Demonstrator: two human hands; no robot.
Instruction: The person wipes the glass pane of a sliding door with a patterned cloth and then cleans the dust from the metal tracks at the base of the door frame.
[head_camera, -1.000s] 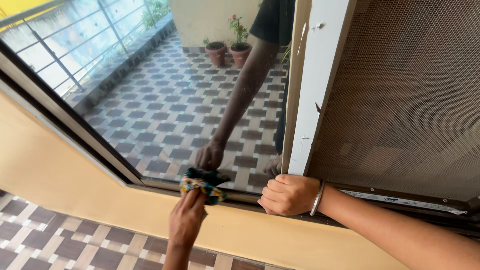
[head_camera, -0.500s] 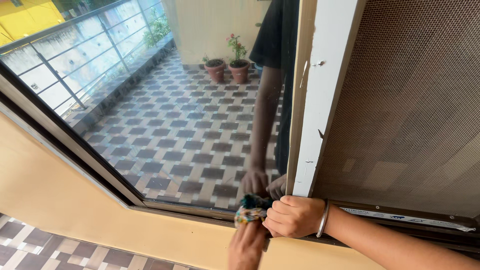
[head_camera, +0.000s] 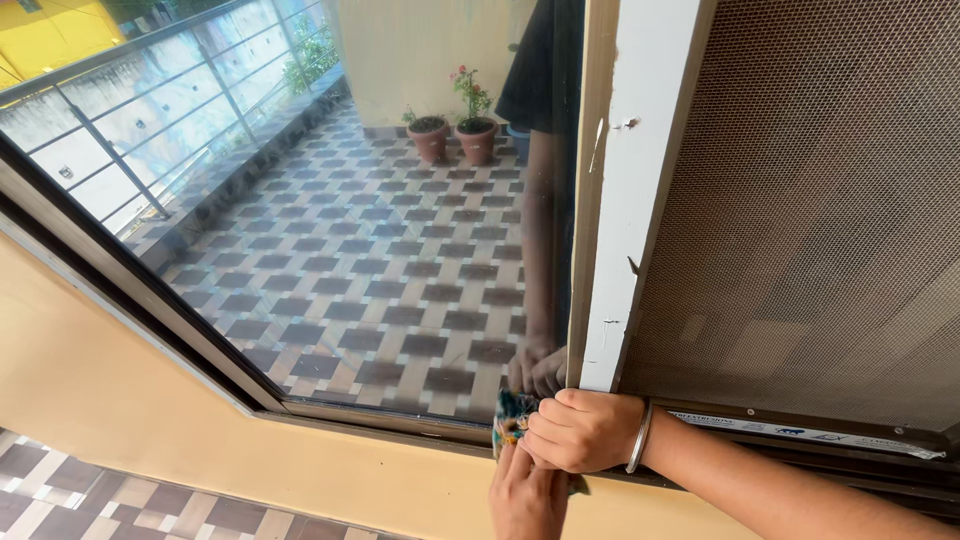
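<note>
Beside hands (head_camera: 560, 450), white frame post (head_camera: 625, 220)

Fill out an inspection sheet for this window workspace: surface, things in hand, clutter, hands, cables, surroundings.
Surface: window glass reflecting a tiled balcony; metal bottom rail.
Things in hand: multicoloured cloth pressed at the glass's lower right corner.
Clutter: nothing seen.
Hands: left hand holds the cloth; right hand, with bangle, grips the white frame.
Cables: nothing seen.
Surroundings: mesh screen to the right; yellow wall below; flower pots reflected.
</note>
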